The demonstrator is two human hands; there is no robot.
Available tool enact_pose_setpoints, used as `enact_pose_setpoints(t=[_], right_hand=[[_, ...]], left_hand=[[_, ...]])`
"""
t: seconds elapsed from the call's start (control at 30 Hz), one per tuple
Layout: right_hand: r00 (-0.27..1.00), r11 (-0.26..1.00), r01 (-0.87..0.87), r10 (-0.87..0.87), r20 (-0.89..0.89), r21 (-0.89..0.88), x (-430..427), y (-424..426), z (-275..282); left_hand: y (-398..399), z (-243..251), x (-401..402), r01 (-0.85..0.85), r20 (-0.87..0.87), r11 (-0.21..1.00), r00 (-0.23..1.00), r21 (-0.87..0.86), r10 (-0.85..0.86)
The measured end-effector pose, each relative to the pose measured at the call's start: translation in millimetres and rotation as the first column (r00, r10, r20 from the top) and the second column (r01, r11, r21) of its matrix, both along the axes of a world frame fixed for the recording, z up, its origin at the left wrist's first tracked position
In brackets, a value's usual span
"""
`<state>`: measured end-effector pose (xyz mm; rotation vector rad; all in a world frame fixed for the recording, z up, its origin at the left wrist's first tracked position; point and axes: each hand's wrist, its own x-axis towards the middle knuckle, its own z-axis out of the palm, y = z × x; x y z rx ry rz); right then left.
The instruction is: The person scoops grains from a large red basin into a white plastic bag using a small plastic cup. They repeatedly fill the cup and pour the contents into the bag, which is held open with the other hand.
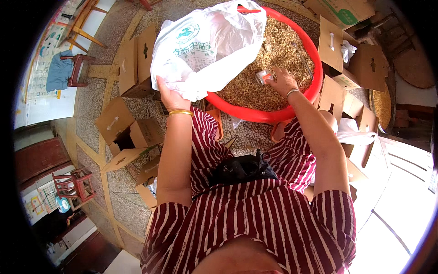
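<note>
At the near edge of a white plastic bag (pixel 236 65), my left hand (pixel 172 97) grips the film. The bag's mouth gapes and its side bears green printing. It covers the left part of a round red plastic basin (pixel 318 68), which holds a heap of tan, grain-like dry material (pixel 280 34). Over that heap, my right hand (pixel 283 82) has its fingers at the rim of a small can (pixel 263 77) with an orange and white label. The can lies tilted; its inside is hidden. A thin metal utensil (pixel 303 61) rests on the heap, right of my hand.
Open cardboard boxes stand left (pixel 114 120) and right (pixel 362 65) of the basin. White plastic (pixel 356 133) hangs from one right-hand box. Further left are a red wooden stool (pixel 77 70) with a blue cloth and a wooden chair (pixel 77 185). My feet flank the basin's near side.
</note>
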<state>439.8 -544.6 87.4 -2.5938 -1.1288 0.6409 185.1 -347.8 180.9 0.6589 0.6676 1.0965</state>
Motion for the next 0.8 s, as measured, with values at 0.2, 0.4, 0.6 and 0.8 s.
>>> enact_pose_setpoints(t=[0.2, 0.4, 0.6, 0.8], right_hand=[[0.999, 0.993, -0.049, 0.049, -0.004, -0.11, -24.3, 16.6, -10.3], [0.999, 0.987, 0.023, -0.027, -0.025, -0.157, -22.4, 30.1, -17.2], [0.979, 0.982, 0.122, -0.096, 0.177, -0.144, -10.4, 35.2, -11.5], [0.981, 0.973, -0.093, 0.125, 0.145, -0.21, -38.6, 42.2, -23.2]], left_hand=[[-2.9, -2.1, 5.4, 0.017, -0.012, 1.0, 1.0, 0.019, -0.017], [-8.0, 0.4, 1.6, 0.014, -0.035, 0.992, 0.999, 0.129, -0.01], [-6.9, -2.7, -7.1, -0.06, -0.077, 0.987, 0.994, 0.152, 0.072], [-5.3, -1.5, -8.8, -0.054, -0.131, 0.991, 0.989, 0.123, 0.07]])
